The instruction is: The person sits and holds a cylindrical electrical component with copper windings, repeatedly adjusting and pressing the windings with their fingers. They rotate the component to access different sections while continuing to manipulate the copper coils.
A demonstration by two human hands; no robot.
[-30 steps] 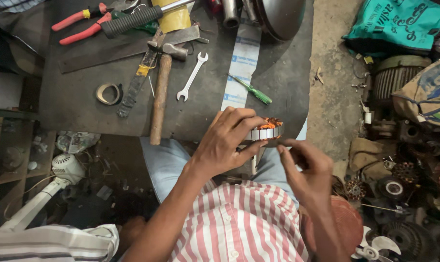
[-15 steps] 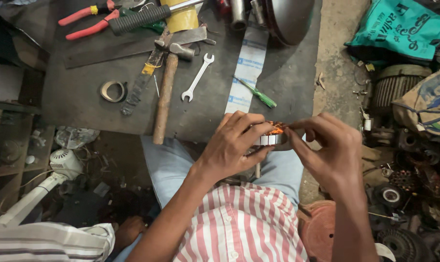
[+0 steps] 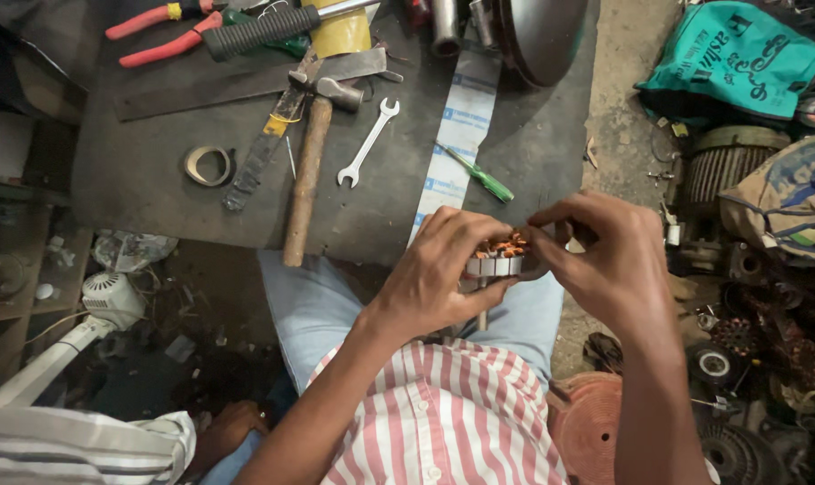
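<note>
Between both hands, over the lap, sits a small motor stator (image 3: pixel 497 259) with copper windings: the left hand (image 3: pixel 443 274) clasps its metal ring, the right hand (image 3: pixel 605 265) pinches at its far edge. Working the wires well probably calls for a steady left hold and light fingertip pulls. Beyond the grip lie a hammer (image 3: pixel 310 166) and spanner (image 3: pixel 368 144); right of it, a teal bag (image 3: pixel 740 58), contents hidden.

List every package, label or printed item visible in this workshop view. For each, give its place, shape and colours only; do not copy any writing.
Cloth bag: top right, on the floor; teal with dark lettering, crumpled.
Paper strip: on the dark mat, running away from the hands; long, white with small blue printed blocks.
Sack: right edge; bulging, tan and blue with print.
No screens or signs are in view.
</note>
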